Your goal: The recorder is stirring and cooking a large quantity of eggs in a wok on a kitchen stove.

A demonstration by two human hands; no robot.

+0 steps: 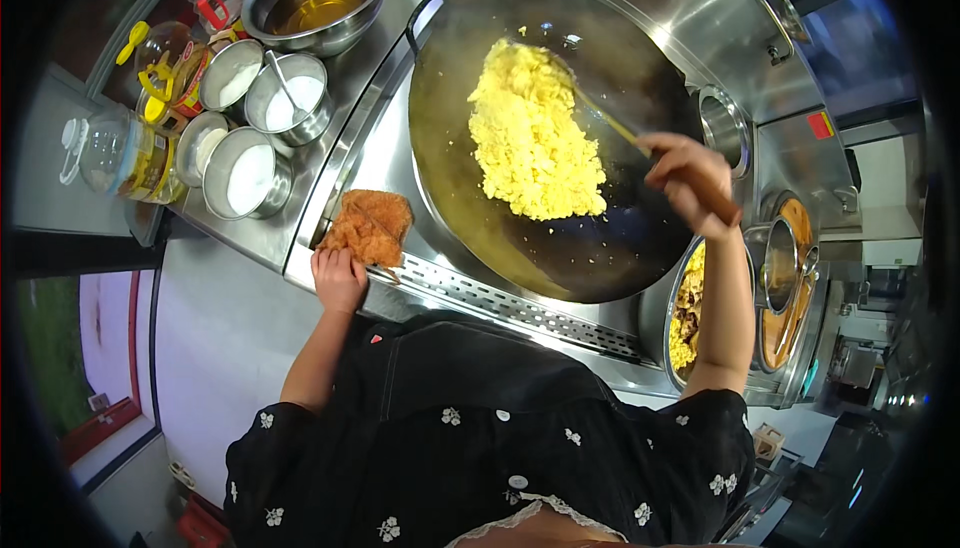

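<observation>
My right hand (691,180) is closed around the wooden handle (711,199) of a long cooking ladle or turner and looks slightly blurred. Its thin metal shaft (611,122) runs down into a heap of scrambled egg (534,143); the head is partly hidden at the heap's upper right. The egg lies in a large dark wok (465,225), with small crumbs scattered around it. At the cooker's front edge, my left hand (341,278) has its fingers curled on the near corner of a folded orange-brown cloth (373,225).
Left of the wok stand metal pots of white seasoning (251,180), a spoon (285,83), oil bottles (120,158) and a steel bowl of oil (319,8). A pan of yellow food (686,308) sits beneath my right forearm. Steel containers (780,263) stand farther right. A wok handle (424,19) juts out upper left.
</observation>
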